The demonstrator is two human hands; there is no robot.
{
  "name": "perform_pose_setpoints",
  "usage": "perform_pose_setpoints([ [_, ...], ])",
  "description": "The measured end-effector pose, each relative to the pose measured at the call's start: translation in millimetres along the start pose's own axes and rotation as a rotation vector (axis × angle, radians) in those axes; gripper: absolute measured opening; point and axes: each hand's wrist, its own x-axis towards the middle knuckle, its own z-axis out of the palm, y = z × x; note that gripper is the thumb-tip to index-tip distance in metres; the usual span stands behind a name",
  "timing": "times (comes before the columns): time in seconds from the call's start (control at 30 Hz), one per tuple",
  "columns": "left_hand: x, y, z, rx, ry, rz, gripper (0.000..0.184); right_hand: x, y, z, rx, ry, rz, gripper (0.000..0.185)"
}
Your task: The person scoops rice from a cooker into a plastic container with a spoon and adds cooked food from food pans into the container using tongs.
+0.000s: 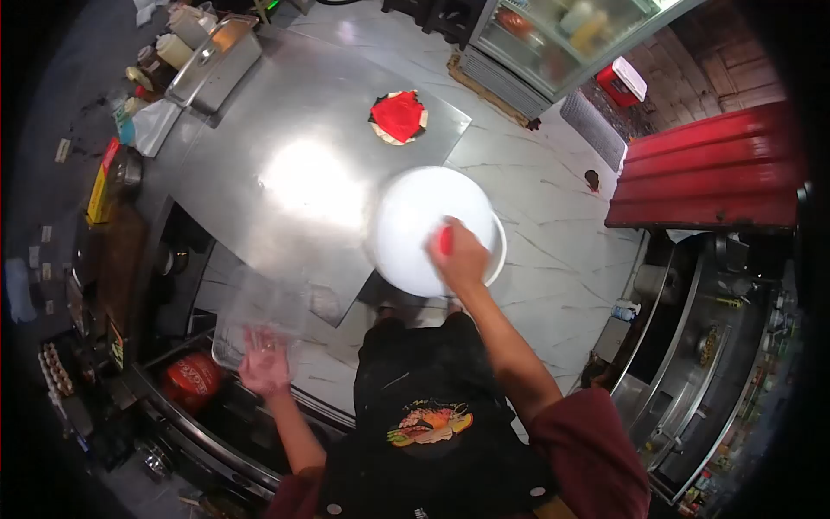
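Observation:
My right hand point(460, 258) grips a small red piece point(445, 240) that looks like the knob of a round white lid point(424, 203). The lid covers most of a white tub point(499, 251), whose rim shows on the right side. My left hand point(264, 362) carries a clear plastic container point(229, 333), seen partly through its see-through wall. The container is blurred, and I cannot make out anything inside it. A red cloth point(398, 117) with a pale, dark-edged border lies on the steel table point(259, 104), beyond the lid.
A steel pan point(213, 69) and several bottles point(175, 50) stand along the table's left side. A glass-door fridge point(553, 43) is at the back right, near a red cooler point(621, 82). Left of me sits a red round object point(192, 381); a red corrugated panel point(705, 169) is right.

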Motion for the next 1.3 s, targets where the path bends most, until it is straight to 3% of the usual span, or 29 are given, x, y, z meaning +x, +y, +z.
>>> perform_pose_setpoints([
  [0.07,-10.3,-12.1,-3.2,-0.027,-0.027,0.036,0.076,41.0,-30.5,39.0,0.135,-0.058,-0.164,0.044],
  [0.13,-24.6,-34.1,3.4,-0.155,0.223,0.224,0.076,82.8,-57.2,80.3,0.099,-0.303,-0.264,0.052],
  [0.17,-31.6,-50.1,6.7,-0.158,0.237,0.242,0.076,97.7,-70.3,96.9,0.062,-0.365,-0.275,0.05],
  [0.3,-86.2,-133.8,25.9,-0.244,0.383,0.488,0.086,125.8,-46.5,154.0,0.219,-0.58,-0.447,0.059],
  [0.37,-115.6,-178.9,38.5,-0.153,0.258,0.464,0.088,138.2,-21.8,129.8,0.5,-0.602,-0.52,0.06],
  [0.43,-140.8,-228.1,47.4,-0.165,0.316,0.468,0.088,141.6,11.4,79.0,0.683,-0.555,-0.517,0.044],
  [0.5,-149.1,-276.6,67.8,-0.469,0.352,0.501,0.083,119.2,72.1,48.6,0.594,-0.593,-0.526,0.034],
  [0.53,-153.0,-294.4,67.6,-0.475,0.486,0.48,0.084,103.7,100.5,37.2,0.542,-0.666,-0.523,0.029],
  [0.6,-155.2,-324.2,65.5,-0.487,0.463,0.423,0.085,62.7,154.4,56.7,0.2,-0.955,-0.595,0.018],
  [0.63,-148.3,-340.9,64.4,-0.499,0.408,0.354,0.085,35.3,188.9,88.4,0.202,-0.988,-0.61,0.018],
  [0.7,-130.5,-370.6,69.4,-0.472,0.485,0.353,0.085,-14.4,252.3,147.3,-0.212,-0.615,-0.792,0.016],
  [0.77,-120.9,-393.6,60.9,-0.534,0.404,0.292,0.087,-2.8,252.4,169.9,-0.436,-0.798,-0.766,0.016],
  [0.9,-105.4,-427.5,57.7,-0.572,0.385,0.306,0.089,11.9,250.6,174.5,-0.368,-0.769,-0.874,0.016],
  [0.97,-106.1,-443.7,56.8,-0.644,0.436,0.428,0.09,15.8,250.7,157.5,-0.346,-0.741,-1.027,0.015],
  [1.03,-98.8,-446.8,54.0,-0.661,0.446,0.475,0.089,35.2,229.3,146.1,-0.428,-1.025,-1.182,0.015],
  [1.07,-96.3,-447.9,51.4,-0.636,0.445,0.495,0.088,36.5,225.5,140.6,-0.307,-0.828,-1.237,0.014],
  [1.1,-91.9,-450.8,50.5,-0.612,0.445,0.511,0.087,40.4,217.6,130.6,-0.313,-0.828,-1.259,0.014],
  [1.17,-74.5,-454.3,55.2,-0.633,0.5,0.541,0.088,53.6,191.8,103.2,-0.546,-1.13,-1.103,0.014],
  [1.23,-50.8,-455.3,69.1,-0.654,0.558,0.569,0.088,59.0,195.9,86.7,-0.539,-1.111,-1.2,0.014],
  [1.3,-16.2,-467.7,95.4,-0.359,0.653,0.82,0.09,61.3,200.8,80.1,-0.529,-1.103,-1.298,0.013],
])
